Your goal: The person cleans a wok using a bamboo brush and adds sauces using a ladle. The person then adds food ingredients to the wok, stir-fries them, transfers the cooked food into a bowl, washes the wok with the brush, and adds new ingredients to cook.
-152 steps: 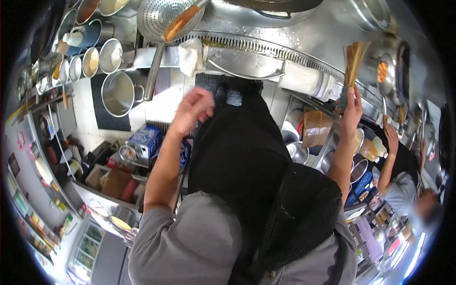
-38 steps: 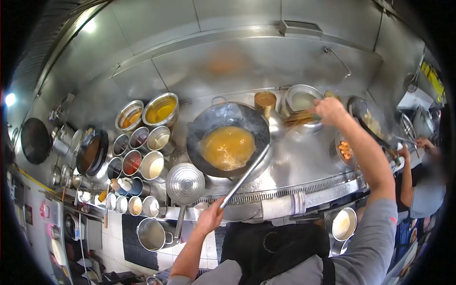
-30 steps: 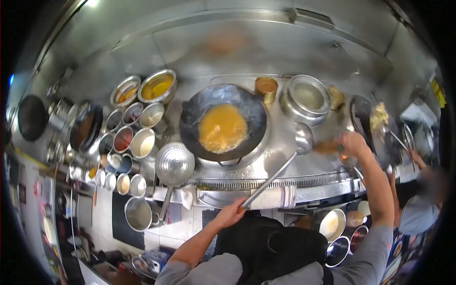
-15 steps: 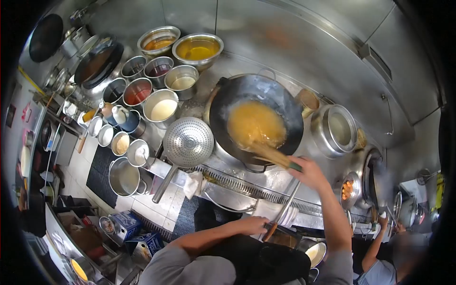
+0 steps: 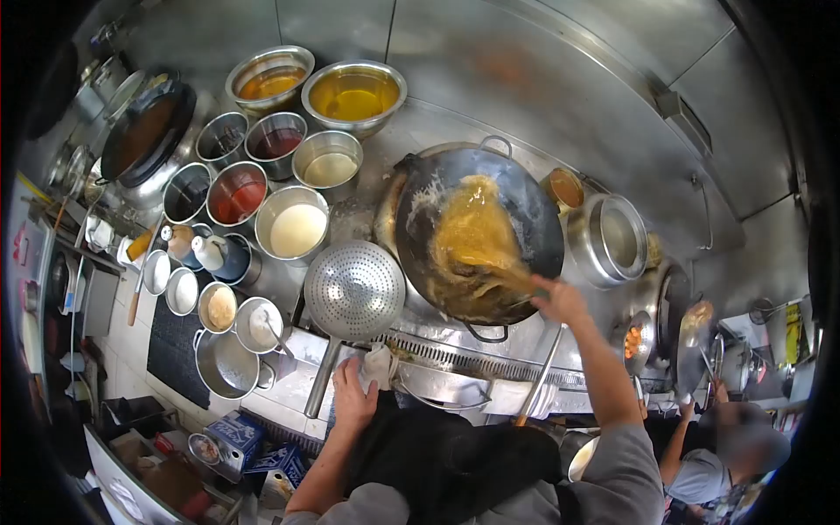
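Note:
My right hand (image 5: 560, 302) is wrapped round the handle end of a bamboo brush (image 5: 516, 282), whose bristles are in the brown liquid (image 5: 477, 227) in the big black wok (image 5: 542, 192). The liquid is smeared by motion and splashes up the wok's far side. My left hand (image 5: 354, 398) is at the stove's front edge, beside a crumpled white cloth (image 5: 379, 366); its fingers are partly spread and touch or nearly touch the cloth. A long-handled ladle (image 5: 542, 372) leans over the front edge, out of both hands. The perforated strainer (image 5: 354, 289) lies left of the wok.
Metal pots of sauces (image 5: 236, 192) and two bowls of yellow-orange liquid (image 5: 354, 94) stand left. Right of the wok are a can (image 5: 564, 188) and a lidless metal pot (image 5: 617, 241). A co-worker (image 5: 700, 464) stands at another wok at far right. A folded towel (image 5: 516, 398) hangs in front.
My left hand has let go of the ladle and moved left to the cloth. My right hand has kept the brush in the wok, and the liquid has swept up the far side.

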`<act>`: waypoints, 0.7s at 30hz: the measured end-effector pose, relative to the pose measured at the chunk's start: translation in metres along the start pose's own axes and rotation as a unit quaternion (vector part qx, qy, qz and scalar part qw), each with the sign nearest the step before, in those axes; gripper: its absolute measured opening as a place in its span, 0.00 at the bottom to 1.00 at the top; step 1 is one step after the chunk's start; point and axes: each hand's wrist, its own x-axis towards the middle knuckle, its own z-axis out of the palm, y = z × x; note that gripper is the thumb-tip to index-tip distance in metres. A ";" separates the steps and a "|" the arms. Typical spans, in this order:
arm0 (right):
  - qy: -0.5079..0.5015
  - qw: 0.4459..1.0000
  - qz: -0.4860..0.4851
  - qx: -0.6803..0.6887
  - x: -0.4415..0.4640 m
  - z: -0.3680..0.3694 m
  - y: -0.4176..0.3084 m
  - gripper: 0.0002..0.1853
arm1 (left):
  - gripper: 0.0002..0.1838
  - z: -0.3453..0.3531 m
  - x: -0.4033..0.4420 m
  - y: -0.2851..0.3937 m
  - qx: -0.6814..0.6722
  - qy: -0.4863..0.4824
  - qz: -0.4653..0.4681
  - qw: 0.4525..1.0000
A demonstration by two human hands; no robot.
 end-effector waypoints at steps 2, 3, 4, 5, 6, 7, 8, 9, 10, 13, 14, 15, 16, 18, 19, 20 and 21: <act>0.076 0.994 0.076 -0.026 0.029 -0.010 0.002 0.30 | 0.39 0.007 0.004 -0.006 -0.012 -0.016 -0.019 1.000; 0.104 0.991 0.090 0.004 0.048 -0.007 -0.009 0.30 | 0.39 0.010 0.006 -0.009 -0.008 -0.018 -0.020 1.000; 0.132 0.985 0.103 0.034 0.069 -0.001 -0.024 0.29 | 0.39 0.016 0.008 -0.008 -0.013 -0.024 -0.030 0.999; 0.150 0.981 0.098 0.070 0.090 0.014 -0.040 0.30 | 0.40 0.022 0.010 -0.009 -0.019 -0.029 -0.040 0.999; 0.160 0.974 0.089 0.137 0.105 0.026 -0.062 0.31 | 0.40 0.033 0.009 -0.019 -0.010 -0.020 -0.022 1.000; 0.150 0.959 0.095 0.223 0.109 0.029 -0.092 0.31 | 0.40 0.036 0.010 -0.020 -0.006 -0.021 -0.021 1.000; 0.172 0.929 0.050 0.325 0.131 0.062 -0.103 0.32 | 0.39 0.038 0.011 -0.019 -0.007 -0.027 -0.022 0.999; 0.150 0.909 0.051 0.386 0.123 0.059 -0.132 0.31 | 0.39 0.039 0.014 -0.018 -0.007 -0.033 -0.023 0.999; 0.127 0.885 0.052 0.446 0.111 0.054 -0.153 0.31 | 0.36 0.041 0.017 -0.018 -0.012 -0.011 -0.008 1.000; 0.081 0.871 -0.043 0.483 0.083 0.067 -0.152 0.32 | 0.33 0.045 0.024 -0.030 -0.025 -0.039 -0.011 0.999; 0.041 0.885 -0.091 0.456 0.062 0.056 -0.141 0.33 | 0.31 0.041 0.026 -0.026 -0.014 -0.026 -0.014 0.999; 0.024 0.900 -0.135 0.414 0.043 0.049 -0.123 0.32 | 0.31 0.038 0.027 -0.025 -0.011 -0.026 -0.012 1.000; 0.006 0.911 -0.178 0.371 0.027 0.042 -0.103 0.31 | 0.30 0.036 0.027 -0.024 -0.046 -0.041 -0.036 0.997; -0.042 0.967 -0.165 0.188 -0.004 0.014 -0.060 0.31 | 0.29 0.026 0.027 -0.021 -0.076 -0.058 -0.057 0.994; -0.044 0.988 -0.132 0.069 -0.011 0.007 -0.039 0.31 | 0.27 0.018 0.025 -0.015 -0.147 -0.081 -0.101 0.981; -0.086 0.994 -0.066 0.000 -0.016 -0.013 -0.027 0.32 | 0.26 0.012 0.025 -0.011 -0.217 -0.103 -0.145 0.960; -0.053 0.996 -0.049 -0.054 -0.005 -0.002 0.000 0.32 | 0.26 0.011 0.022 -0.013 -0.213 -0.105 -0.142 0.961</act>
